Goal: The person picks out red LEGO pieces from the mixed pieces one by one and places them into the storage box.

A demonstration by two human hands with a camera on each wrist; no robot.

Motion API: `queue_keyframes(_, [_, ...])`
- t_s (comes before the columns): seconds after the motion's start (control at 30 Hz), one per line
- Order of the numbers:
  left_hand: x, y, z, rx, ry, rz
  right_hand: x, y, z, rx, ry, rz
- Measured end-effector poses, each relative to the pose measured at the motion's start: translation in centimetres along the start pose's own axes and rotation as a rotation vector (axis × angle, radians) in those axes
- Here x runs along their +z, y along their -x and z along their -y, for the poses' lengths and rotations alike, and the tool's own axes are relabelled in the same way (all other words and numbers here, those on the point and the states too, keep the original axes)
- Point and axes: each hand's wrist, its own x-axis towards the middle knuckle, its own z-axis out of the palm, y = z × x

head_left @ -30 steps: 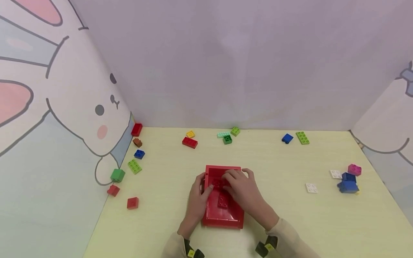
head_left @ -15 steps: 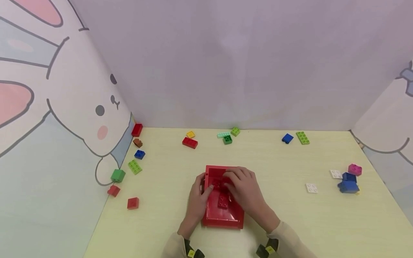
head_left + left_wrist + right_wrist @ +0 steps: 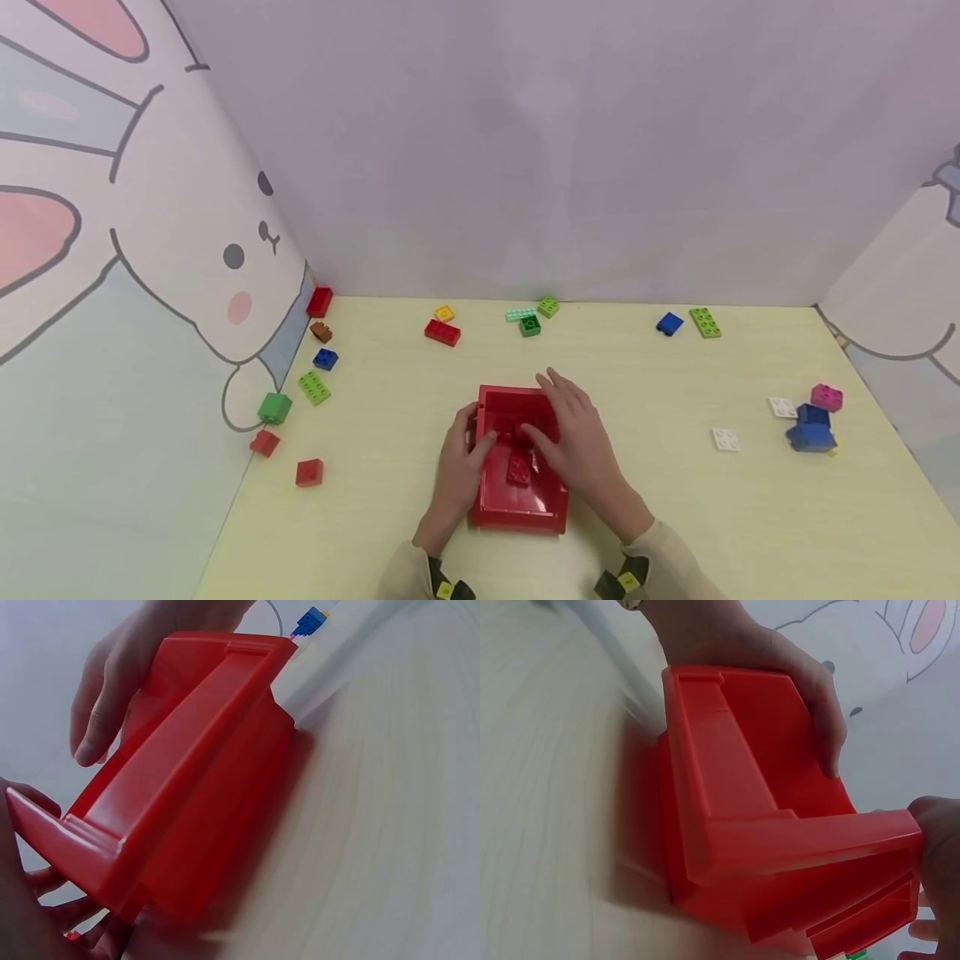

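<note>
Red tray (image 3: pixel 525 500) — unlabelled — between both hands

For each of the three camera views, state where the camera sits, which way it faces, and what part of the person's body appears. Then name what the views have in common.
Head: sits above, looking forward and down at the table; shows both forearms, the left hand and right hand on the red bin.
Left wrist: low beside the red bin's side, looking across it; shows the right hand opposite.
Right wrist: low at the red bin's other side; shows the left hand gripping its rim.
Shared: all show the red bin and a hand.
</note>
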Motion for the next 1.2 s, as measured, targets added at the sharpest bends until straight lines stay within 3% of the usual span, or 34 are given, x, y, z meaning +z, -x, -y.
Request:
queue_keyframes(0.23, [0.0,0.0,0.1,-0.001,0.004,-0.006,0.4,0.3,-0.6,0.261,-0.255,0.082])
queue_keyframes(0.33, [-0.1,0.0,0.1,-0.001,0.006,-0.004,0.8,0.3,-0.9,0.327,-0.350,0.102])
queue_keyframes(0.8, [0.0,-0.1,0.1,-0.008,0.003,-0.002,2.6,1.1,-2.5,0.378,-0.731,0.081])
queue_keyframes(1.2, [0.0,-0.2,0.6,0.004,0.014,0.006,3.5,1.2,-3.0,0.400,-0.924,0.118])
